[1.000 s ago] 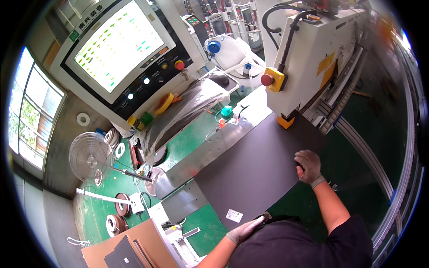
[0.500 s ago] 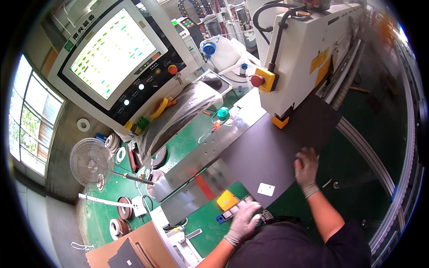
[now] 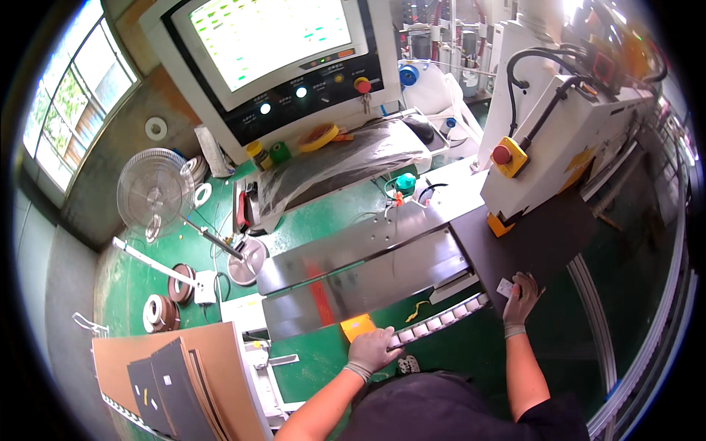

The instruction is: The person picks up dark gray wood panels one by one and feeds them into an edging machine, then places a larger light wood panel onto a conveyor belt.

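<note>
A dark grey flat panel (image 3: 507, 239) lies partly under the white machine head (image 3: 540, 158), with a white label (image 3: 504, 287) near its front edge. My right hand (image 3: 522, 300), in a pale glove, has its fingers apart on the panel's near edge beside that label. Lower and to the left, my gloved left hand (image 3: 373, 348) is curled over the left end of a rail of white rollers (image 3: 441, 320). Its fingertips are partly hidden. A yellow block (image 3: 357, 328) stands just beyond this hand.
A metal worktable (image 3: 368, 279) with a red stripe runs leftward from the panel. Behind it stands a control console (image 3: 294, 81) with a lit screen. A fan (image 3: 156, 195), edging rolls (image 3: 160, 314) and a stack of boards (image 3: 184, 389) are at left. A guide rail (image 3: 597, 331) curves at right.
My view has swung round to the right. The panel has moved rightward along the machine, uncovering more worktable and rollers. My right hand has come to the label; my left hand has closed over the rail.
</note>
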`<action>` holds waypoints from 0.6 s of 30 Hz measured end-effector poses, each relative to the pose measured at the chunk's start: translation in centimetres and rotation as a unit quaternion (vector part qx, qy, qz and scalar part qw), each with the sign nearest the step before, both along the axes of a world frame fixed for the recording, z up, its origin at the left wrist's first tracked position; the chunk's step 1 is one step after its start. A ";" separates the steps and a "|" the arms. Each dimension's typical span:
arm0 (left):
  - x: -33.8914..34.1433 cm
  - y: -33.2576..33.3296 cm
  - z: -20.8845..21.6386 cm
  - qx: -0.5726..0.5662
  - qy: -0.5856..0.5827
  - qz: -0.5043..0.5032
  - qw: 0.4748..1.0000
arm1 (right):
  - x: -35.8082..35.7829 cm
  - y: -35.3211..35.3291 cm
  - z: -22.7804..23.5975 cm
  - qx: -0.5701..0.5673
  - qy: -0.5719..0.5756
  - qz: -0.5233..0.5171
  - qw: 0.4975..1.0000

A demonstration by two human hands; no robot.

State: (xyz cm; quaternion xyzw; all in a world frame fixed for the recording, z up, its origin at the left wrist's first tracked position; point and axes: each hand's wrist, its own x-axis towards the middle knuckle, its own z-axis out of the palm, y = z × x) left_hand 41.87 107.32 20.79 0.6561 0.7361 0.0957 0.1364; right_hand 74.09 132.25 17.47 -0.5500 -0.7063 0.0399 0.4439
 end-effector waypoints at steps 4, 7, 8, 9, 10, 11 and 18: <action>-0.3 0.7 1.0 -0.006 -0.024 -0.010 1.000 | 1.9 3.3 0.7 -0.054 -0.033 -0.046 0.997; -1.0 0.0 1.1 0.011 -0.070 -0.012 0.997 | -2.5 1.9 2.2 0.015 -0.092 -0.027 0.995; -1.6 -1.1 0.7 0.027 -0.087 -0.012 0.996 | -5.6 0.2 3.0 0.023 -0.115 0.006 0.993; -2.3 -1.9 0.1 0.048 -0.103 -0.012 0.993 | -8.3 -1.6 2.0 0.016 -0.049 0.071 0.996; -3.3 -3.3 -0.4 0.069 -0.117 -0.003 0.991 | -11.3 -4.0 2.2 -0.104 -0.002 0.169 0.980; -4.4 -4.9 -0.1 0.056 -0.170 0.017 0.984 | -14.1 -7.2 1.4 0.007 -0.159 0.143 0.977; -17.5 -30.0 -0.4 0.208 0.022 0.375 0.903 | -18.4 -13.8 -0.8 0.008 -0.133 0.256 0.958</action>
